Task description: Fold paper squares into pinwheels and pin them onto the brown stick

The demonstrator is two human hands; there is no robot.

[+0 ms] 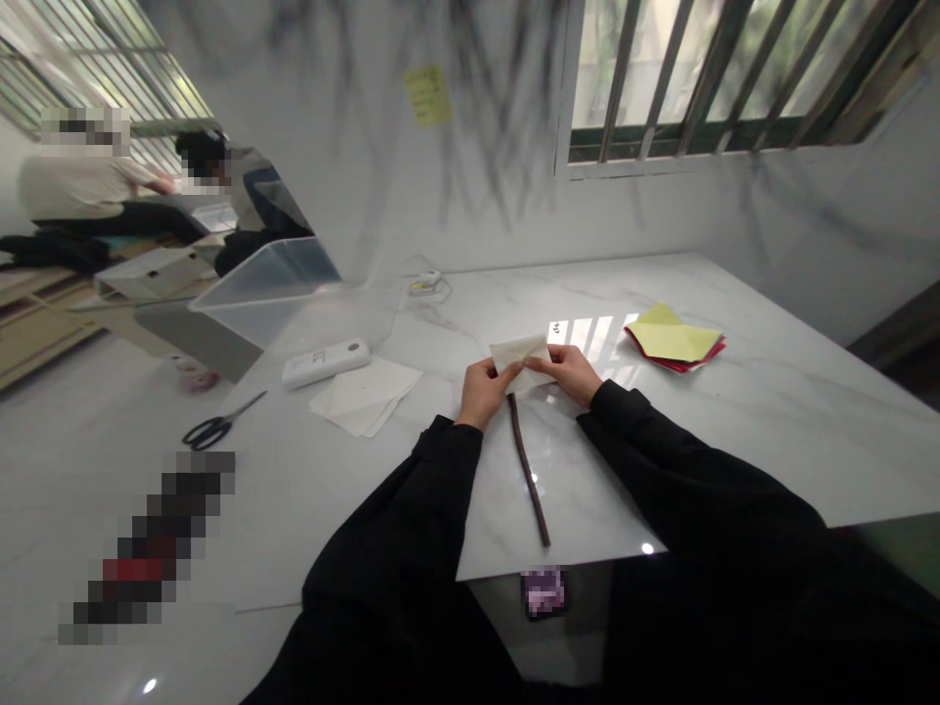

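White paper [520,354] sits pinched between our left hand [485,392] and right hand [569,372], fingers closed on its lower edge just above the tabletop [771,411]. We judge a fold is mid-crease; next calls for aligning edges squarely. A dark stick [529,480] lies just beneath; coloured sheets [672,343] rest well apart.

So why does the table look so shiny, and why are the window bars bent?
Head view: window light glares off the marble table beside the pale paper held by both hands, left hand and right hand; the wide lens bows the window bars.
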